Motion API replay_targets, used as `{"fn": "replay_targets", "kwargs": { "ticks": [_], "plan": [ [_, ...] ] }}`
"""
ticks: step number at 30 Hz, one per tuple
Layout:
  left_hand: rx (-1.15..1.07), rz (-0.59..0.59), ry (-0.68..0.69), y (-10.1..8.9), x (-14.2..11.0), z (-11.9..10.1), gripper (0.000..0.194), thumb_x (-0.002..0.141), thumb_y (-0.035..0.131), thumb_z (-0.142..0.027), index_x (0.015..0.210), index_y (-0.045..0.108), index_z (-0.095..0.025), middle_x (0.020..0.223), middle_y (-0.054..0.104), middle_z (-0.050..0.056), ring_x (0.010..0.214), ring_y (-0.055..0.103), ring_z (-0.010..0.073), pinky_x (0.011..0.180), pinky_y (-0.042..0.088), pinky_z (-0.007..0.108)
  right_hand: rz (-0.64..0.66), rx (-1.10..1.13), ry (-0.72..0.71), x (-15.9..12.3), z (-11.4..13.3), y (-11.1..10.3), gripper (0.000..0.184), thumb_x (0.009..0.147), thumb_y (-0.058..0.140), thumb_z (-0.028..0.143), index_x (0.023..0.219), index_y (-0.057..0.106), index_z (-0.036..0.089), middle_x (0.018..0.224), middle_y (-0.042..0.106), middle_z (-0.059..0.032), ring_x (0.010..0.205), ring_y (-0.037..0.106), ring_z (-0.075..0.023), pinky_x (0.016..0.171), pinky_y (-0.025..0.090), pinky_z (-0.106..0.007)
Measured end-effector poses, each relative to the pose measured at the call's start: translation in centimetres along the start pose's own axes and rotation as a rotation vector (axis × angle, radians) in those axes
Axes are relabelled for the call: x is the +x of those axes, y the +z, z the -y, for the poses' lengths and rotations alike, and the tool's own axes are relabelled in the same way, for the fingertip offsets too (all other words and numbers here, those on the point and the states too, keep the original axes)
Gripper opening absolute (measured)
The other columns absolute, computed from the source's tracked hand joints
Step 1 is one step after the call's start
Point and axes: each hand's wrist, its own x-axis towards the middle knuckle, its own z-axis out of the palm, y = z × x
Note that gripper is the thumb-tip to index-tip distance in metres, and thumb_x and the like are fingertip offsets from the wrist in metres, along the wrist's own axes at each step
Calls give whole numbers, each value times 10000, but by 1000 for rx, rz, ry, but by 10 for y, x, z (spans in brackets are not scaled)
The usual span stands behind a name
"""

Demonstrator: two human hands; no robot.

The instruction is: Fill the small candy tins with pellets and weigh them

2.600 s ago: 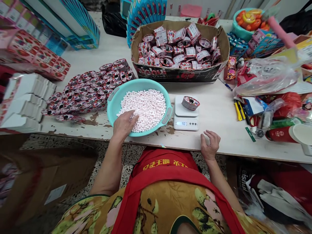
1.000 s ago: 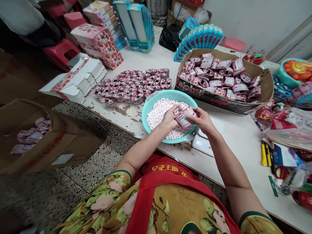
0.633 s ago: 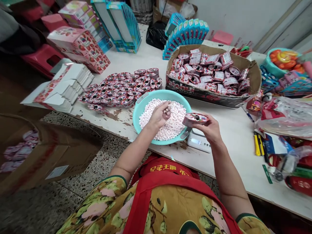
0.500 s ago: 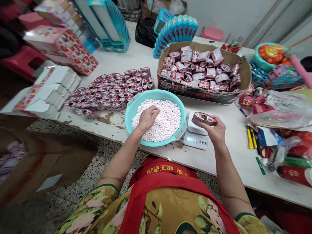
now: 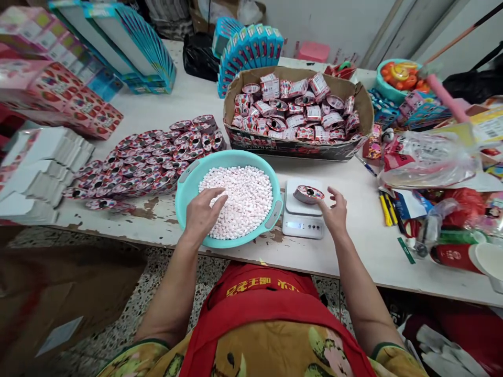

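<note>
My left hand (image 5: 202, 213) hovers over the left side of a turquoise basin (image 5: 183, 196) full of small pale-pink pellets (image 5: 243, 199) that look like candies. Its thumb and fingers are apart, and I see nothing between them. On the white digital scale (image 5: 302, 227) stands a small oval printed box (image 5: 308, 194) with a dark hole in its top. Just right of that box is my right hand (image 5: 333, 210), open, thumb close to the box's right end. The scale's display is lit, but too small to read surely.
Behind the basin, a cardboard carton (image 5: 291, 145) holds many similar oval boxes. Rows of them (image 5: 145, 159) stand at left, beside stacked white cartons (image 5: 35, 178). Blue display boxes (image 5: 251, 52) stand at the back. Plastic bags (image 5: 424, 162), yellow-handled tools (image 5: 387, 209) and a red cup (image 5: 456, 257) lie at right.
My right hand has set the oval box on the scale and let go of it. My left hand has shifted toward the basin's near left side, its fingers spreading. The view has turned right.
</note>
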Motion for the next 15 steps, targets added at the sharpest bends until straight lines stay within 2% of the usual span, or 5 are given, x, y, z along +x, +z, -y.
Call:
{"fn": "replay_targets", "kwargs": {
  "ticks": [3,7,11,15],
  "plan": [
    [9,6,-12,1,-6,0,370,941,575,-476,1089,763,-193,1120,782,99,1051,719,252,996,534,390,-131,72,32,-15,-12,-21,604,855,635,636,1290,640,216,1365,659,-128,1069,613,-239,823,493,-372],
    [2,29,-2,2,-8,-2,384,935,574,-491,1070,764,-186,1108,786,104,1015,726,248,969,545,385,-224,84,105,-39,-29,-43,549,845,651,633,1172,680,192,1239,708,-123,1000,639,-215,774,494,-338],
    [0,27,6,6,-8,-6,386,931,578,-500,1059,766,-189,1093,792,97,996,729,241,955,550,374,-258,73,153,-59,-41,-53,510,818,690,596,1118,707,184,1181,717,-123,984,656,-220,766,504,-337],
    [7,12,18,11,-8,-7,397,932,580,-501,1055,774,-177,1087,794,105,991,732,246,933,551,366,-263,90,171,-67,-49,-54,482,806,711,562,1098,725,179,1131,727,-117,964,658,-218,786,507,-346]
  ]
}}
